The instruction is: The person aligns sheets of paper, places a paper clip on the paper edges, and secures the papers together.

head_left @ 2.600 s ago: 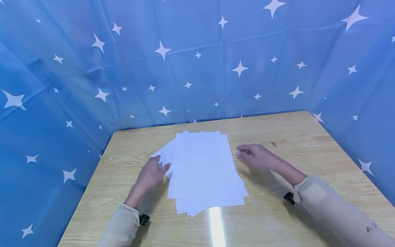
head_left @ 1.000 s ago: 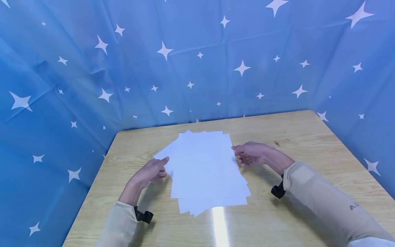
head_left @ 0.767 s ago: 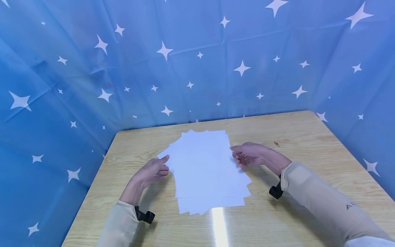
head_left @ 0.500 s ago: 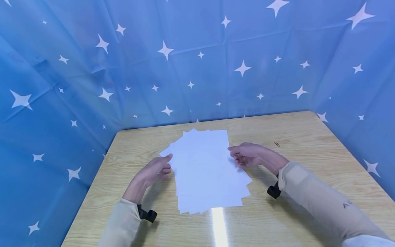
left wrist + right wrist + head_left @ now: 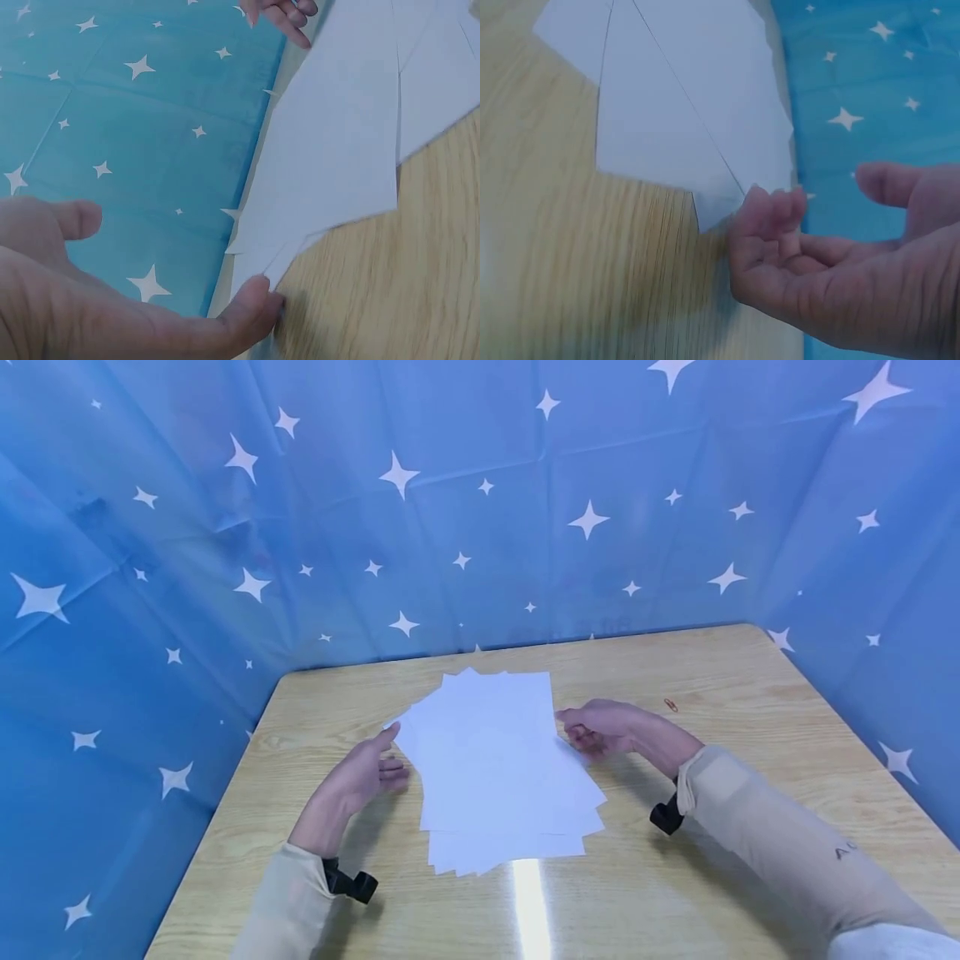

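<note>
A stack of white paper sheets point(image 5: 487, 760) lies on the table, its edges uneven and corners fanned out. My left hand point(image 5: 360, 772) is at the stack's left side. In the left wrist view, that hand's fingertips point(image 5: 251, 296) meet a sheet corner, with the thumb held apart. On the opposite side, my right hand point(image 5: 600, 727) is against the right edge of the sheets. The right wrist view shows its fingers point(image 5: 757, 217) bent loosely at the paper's edge and the thumb well away from them. Neither hand pinches the paper.
An orange-red paper clip point(image 5: 671, 705) lies on the wooden table point(image 5: 750, 827) beyond the right hand. A blue star-patterned curtain point(image 5: 480, 527) hangs behind the table and along both sides. Each wrist bears a small black camera.
Both hands have come to the stack's sides. The top sheets have shifted and their fan at the left and bottom looks different. Lately the left fingers have spread and drawn slightly back.
</note>
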The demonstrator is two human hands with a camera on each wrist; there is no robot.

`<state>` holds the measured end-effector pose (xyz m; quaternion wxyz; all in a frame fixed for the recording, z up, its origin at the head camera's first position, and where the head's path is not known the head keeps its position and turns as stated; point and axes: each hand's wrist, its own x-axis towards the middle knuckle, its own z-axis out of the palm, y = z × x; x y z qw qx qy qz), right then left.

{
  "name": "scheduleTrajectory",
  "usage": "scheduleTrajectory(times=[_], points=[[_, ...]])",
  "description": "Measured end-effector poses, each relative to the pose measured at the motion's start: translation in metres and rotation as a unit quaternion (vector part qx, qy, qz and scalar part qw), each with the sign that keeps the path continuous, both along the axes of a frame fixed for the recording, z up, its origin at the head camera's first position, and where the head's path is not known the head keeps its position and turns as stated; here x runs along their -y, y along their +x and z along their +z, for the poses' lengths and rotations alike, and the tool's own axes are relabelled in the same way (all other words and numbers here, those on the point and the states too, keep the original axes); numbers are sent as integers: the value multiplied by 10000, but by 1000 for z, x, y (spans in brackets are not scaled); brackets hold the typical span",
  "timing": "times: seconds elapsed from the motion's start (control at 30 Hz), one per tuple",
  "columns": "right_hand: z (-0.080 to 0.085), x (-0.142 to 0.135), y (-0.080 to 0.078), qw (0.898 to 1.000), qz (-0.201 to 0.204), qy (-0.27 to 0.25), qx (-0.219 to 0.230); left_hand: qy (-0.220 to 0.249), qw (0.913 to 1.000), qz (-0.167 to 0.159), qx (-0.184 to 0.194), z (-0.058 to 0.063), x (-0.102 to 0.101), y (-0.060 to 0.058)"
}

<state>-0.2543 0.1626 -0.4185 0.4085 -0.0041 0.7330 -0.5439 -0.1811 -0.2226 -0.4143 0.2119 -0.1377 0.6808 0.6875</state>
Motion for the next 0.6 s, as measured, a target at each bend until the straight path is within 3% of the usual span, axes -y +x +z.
scheduleTrajectory(times=[0.3,0.6], points=[[-2,14,0,9994,-211,49,255,534,9984,6,187,0,-8,-8],[-4,19,0,9998,-93,185,69,314,9993,-136,114,-2,-11,-11]])
